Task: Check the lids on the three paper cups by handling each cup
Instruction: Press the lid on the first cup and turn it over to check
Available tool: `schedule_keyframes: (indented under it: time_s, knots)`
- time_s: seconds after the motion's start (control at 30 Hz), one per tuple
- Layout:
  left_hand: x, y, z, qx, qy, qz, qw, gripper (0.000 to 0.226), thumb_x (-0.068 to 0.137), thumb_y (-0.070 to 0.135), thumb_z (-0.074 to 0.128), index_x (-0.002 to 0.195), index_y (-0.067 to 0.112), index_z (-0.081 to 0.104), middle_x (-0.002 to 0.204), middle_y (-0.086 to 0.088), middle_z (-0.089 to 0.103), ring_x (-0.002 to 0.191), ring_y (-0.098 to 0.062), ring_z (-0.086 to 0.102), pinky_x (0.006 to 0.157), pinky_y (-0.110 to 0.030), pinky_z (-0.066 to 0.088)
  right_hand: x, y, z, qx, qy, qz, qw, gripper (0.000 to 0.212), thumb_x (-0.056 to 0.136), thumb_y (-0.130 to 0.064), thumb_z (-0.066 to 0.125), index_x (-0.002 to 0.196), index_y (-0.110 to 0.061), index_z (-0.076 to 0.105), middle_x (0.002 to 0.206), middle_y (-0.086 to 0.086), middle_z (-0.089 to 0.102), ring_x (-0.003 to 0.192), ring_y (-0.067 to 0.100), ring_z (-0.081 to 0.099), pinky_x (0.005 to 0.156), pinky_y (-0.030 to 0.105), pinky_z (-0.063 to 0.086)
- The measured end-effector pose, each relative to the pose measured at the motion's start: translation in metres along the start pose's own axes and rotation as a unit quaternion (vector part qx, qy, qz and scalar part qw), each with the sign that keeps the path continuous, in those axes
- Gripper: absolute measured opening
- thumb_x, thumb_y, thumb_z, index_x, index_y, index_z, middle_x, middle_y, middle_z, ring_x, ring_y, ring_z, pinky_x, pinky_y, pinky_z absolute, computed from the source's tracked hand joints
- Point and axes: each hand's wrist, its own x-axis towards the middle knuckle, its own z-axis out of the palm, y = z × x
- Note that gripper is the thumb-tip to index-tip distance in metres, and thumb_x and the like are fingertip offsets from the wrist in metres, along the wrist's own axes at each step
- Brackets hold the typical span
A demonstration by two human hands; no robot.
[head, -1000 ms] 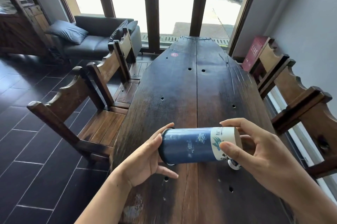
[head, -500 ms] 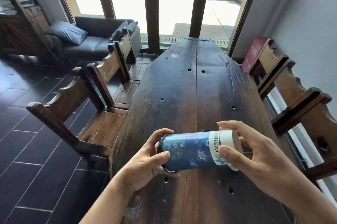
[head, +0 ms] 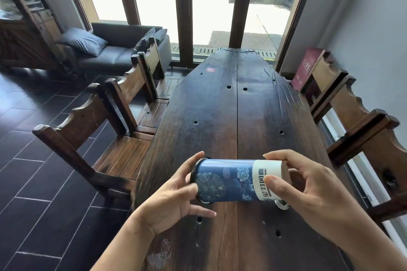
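A blue patterned paper cup [head: 231, 180] with a white band lies on its side in the air above the dark wooden table [head: 231, 116]. Its black lid [head: 193, 173] faces left. My left hand [head: 174, 195] grips the lid end, thumb on top and fingers under it. My right hand [head: 308, 187] holds the white bottom end between thumb and fingers. Under the held cup, a bit of another cup [head: 282, 204] shows on the table. A third cup is not visible.
Wooden chairs stand along both sides: two on the left [head: 94, 138] and two on the right [head: 363, 127]. A dark sofa [head: 114, 50] sits at the back left before tall windows. A red box [head: 305, 68] leans by the right wall.
The cup has turned about its long axis between my hands, so different patterns and the printed characters now face me. Both hands stay on its ends.
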Motion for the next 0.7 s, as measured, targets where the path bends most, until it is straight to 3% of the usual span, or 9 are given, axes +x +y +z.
schedule_keyframes:
  time_s: [0.07,0.17,0.3,0.43,0.5,0.6,0.7]
  knots:
    - [0.002,0.002,0.0,-0.016,0.009,-0.029,0.999,0.079,0.083,0.045,0.081,0.152,0.036,0.043,0.159,-0.012,0.044,0.127,-0.046,0.057,0.089,-0.071,0.054,-0.001,0.0,-0.001,-0.006,-0.009,-0.017,1.0,0.034,0.082,-0.051,0.071,0.114,-0.051,0.062,0.096,-0.017,0.077,0.083,0.016,0.076,0.073,0.04,0.063]
    - [0.004,0.003,0.001,0.012,0.002,-0.079,0.997,0.079,0.086,0.062,0.07,0.153,0.031,0.042,0.152,-0.024,0.05,0.118,-0.05,0.063,0.075,-0.056,0.064,-0.003,-0.001,-0.002,-0.018,-0.013,-0.041,0.999,0.035,0.083,-0.048,0.072,0.116,-0.049,0.063,0.102,-0.023,0.073,0.092,0.007,0.074,0.076,0.031,0.063]
    - [0.005,0.0,-0.001,0.013,-0.025,-0.066,0.997,0.067,0.086,0.052,0.076,0.143,0.03,0.051,0.141,-0.027,0.056,0.095,-0.047,0.072,0.062,-0.044,0.066,-0.004,0.0,-0.004,-0.007,-0.006,-0.052,0.999,0.037,0.082,-0.05,0.072,0.118,-0.05,0.063,0.106,-0.021,0.072,0.094,0.008,0.074,0.077,0.028,0.061]
    - [0.005,-0.003,-0.001,-0.008,-0.009,-0.04,0.999,0.065,0.081,0.035,0.086,0.137,0.029,0.055,0.15,-0.034,0.04,0.1,-0.056,0.067,0.066,-0.047,0.066,-0.005,0.002,-0.003,0.048,-0.032,-0.035,0.998,0.045,0.081,-0.048,0.078,0.122,-0.05,0.062,0.11,-0.012,0.073,0.092,0.014,0.075,0.078,0.038,0.065]
    - [0.005,-0.005,0.001,-0.002,0.004,-0.024,1.0,0.072,0.075,0.03,0.091,0.137,0.03,0.054,0.147,-0.03,0.043,0.106,-0.057,0.063,0.069,-0.048,0.066,-0.005,0.004,-0.003,0.07,-0.046,-0.026,0.996,0.055,0.075,-0.057,0.075,0.127,-0.052,0.058,0.113,-0.013,0.073,0.098,0.012,0.074,0.082,0.04,0.064]
    - [0.005,-0.005,0.004,0.013,0.026,0.004,1.0,0.08,0.066,0.025,0.097,0.134,0.032,0.056,0.135,-0.015,0.053,0.113,-0.044,0.063,0.075,-0.049,0.065,-0.003,0.008,-0.004,0.082,-0.029,-0.013,0.996,0.069,0.066,-0.074,0.067,0.132,-0.056,0.052,0.127,-0.021,0.067,0.112,0.007,0.07,0.09,0.039,0.062]
    - [0.004,-0.006,0.004,0.013,0.029,0.019,0.999,0.082,0.065,0.016,0.096,0.133,0.032,0.055,0.133,-0.009,0.058,0.117,-0.039,0.063,0.082,-0.054,0.063,0.0,0.012,-0.004,0.099,-0.016,0.001,0.995,0.066,0.065,-0.077,0.064,0.127,-0.058,0.055,0.126,-0.023,0.066,0.111,0.006,0.071,0.091,0.041,0.06]
